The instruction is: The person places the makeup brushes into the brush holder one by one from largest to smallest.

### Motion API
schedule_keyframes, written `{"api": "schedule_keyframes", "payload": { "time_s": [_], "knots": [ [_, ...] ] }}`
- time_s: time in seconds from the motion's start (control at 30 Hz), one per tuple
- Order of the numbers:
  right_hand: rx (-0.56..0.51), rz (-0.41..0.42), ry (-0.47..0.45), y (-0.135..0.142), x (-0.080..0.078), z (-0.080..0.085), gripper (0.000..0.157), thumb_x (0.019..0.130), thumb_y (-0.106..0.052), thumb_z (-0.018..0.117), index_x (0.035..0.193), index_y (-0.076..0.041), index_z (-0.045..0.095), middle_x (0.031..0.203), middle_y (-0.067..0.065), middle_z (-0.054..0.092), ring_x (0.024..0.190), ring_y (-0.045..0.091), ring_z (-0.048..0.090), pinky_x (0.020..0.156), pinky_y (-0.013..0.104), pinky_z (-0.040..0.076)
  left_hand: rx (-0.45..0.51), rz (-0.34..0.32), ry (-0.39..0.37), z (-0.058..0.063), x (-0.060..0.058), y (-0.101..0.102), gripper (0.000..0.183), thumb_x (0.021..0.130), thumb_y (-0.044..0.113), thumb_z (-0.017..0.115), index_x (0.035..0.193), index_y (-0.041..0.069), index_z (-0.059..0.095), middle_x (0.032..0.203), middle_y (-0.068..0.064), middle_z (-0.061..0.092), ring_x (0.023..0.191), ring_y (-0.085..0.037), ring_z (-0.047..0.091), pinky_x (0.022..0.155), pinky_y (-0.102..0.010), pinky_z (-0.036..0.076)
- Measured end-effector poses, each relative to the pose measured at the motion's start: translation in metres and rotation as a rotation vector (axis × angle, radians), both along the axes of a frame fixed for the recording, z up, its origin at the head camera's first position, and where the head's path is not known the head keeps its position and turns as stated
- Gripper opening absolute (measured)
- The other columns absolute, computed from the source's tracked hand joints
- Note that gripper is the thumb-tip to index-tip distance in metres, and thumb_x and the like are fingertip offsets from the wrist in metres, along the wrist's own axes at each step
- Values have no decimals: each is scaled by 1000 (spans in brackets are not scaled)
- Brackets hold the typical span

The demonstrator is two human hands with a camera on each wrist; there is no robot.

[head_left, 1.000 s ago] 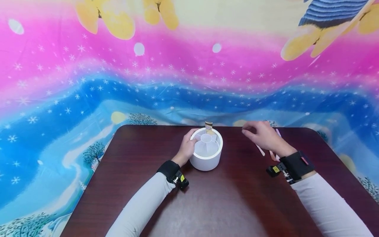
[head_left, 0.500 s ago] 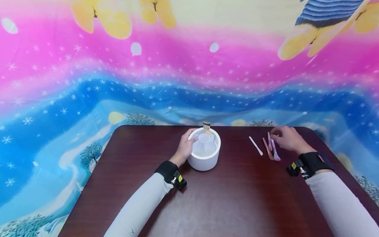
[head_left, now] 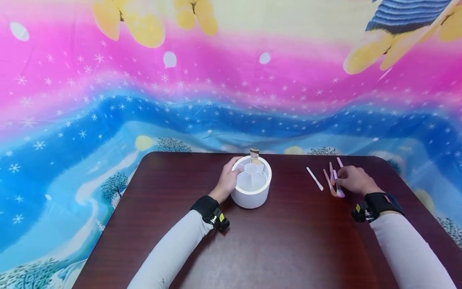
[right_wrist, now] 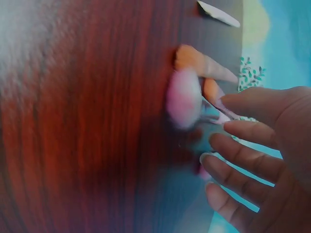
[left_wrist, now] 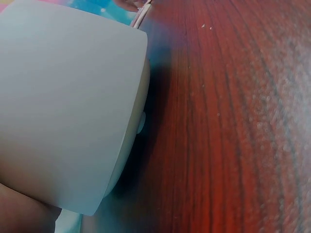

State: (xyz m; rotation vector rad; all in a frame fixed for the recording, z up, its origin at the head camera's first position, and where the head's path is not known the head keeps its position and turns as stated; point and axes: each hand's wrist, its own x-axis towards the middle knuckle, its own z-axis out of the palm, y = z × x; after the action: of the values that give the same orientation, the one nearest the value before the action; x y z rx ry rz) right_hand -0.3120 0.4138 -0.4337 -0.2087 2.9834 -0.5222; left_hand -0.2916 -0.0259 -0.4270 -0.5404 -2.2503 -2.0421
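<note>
My left hand (head_left: 227, 180) grips a white round divided container (head_left: 250, 200), its thumb over the rim. In the left wrist view the container's smooth wall (left_wrist: 73, 97) fills much of the picture. A small brown-and-gold item (head_left: 254, 152) sticks up from a rear compartment. At the right, my right hand (head_left: 356, 180) pinches the handle of a makeup brush (right_wrist: 183, 99) with pink-and-white bristles between thumb and index finger; the other fingers are spread. Several more makeup brushes lie close by, among them one with orange bristles (right_wrist: 190, 60) and a pink-handled one (head_left: 340, 162) beyond the hand.
A slim white stick-like thing (head_left: 315, 179) lies on the table between the container and the brushes. The dark reddish wooden table (head_left: 252, 249) ends at a back edge against a printed cloth backdrop (head_left: 231, 92).
My right hand has moved right from beside the container to the brushes, then slightly nearer to me along them, uncovering the far pink handle. The left hand keeps holding the container in place.
</note>
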Motion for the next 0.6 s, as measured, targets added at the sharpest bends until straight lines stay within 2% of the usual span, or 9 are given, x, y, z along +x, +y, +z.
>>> {"api": "schedule_keyframes", "payload": {
  "time_s": [0.2, 0.43, 0.53, 0.6],
  "knots": [
    [38, -20, -40, -4, 4, -3, 27, 88, -20, 61, 105, 2, 59, 93, 18, 62, 76, 26, 57, 59, 43, 47, -3, 3, -1, 0, 1, 1, 40, 89, -6, 40, 128, 0, 49, 126, -13, 53, 116, -17, 46, 100, -44, 36],
    [60, -18, -64, -10, 14, -4, 43, 89, -21, 61, 122, 1, 46, 81, 9, 62, 67, 19, 57, 58, 45, 44, -9, 7, -5, 1, 1, 1, 40, 89, -6, 40, 128, 1, 49, 126, -13, 53, 116, -17, 45, 101, -43, 35],
    [65, 18, -68, -17, 22, -4, 37, 89, -19, 60, 120, -4, 48, 73, 2, 60, 63, 16, 55, 57, 42, 42, -6, 8, -6, 1, 1, 0, 41, 89, -6, 40, 128, 0, 49, 126, -13, 53, 116, -18, 45, 101, -44, 35],
    [66, 58, -64, -24, 28, -4, 26, 89, -16, 58, 113, -7, 53, 70, 0, 58, 60, 15, 53, 55, 38, 40, -7, 9, -7, 1, 2, -1, 41, 89, -6, 40, 128, 0, 49, 126, -13, 53, 116, -18, 45, 101, -44, 35]
  ]
}}
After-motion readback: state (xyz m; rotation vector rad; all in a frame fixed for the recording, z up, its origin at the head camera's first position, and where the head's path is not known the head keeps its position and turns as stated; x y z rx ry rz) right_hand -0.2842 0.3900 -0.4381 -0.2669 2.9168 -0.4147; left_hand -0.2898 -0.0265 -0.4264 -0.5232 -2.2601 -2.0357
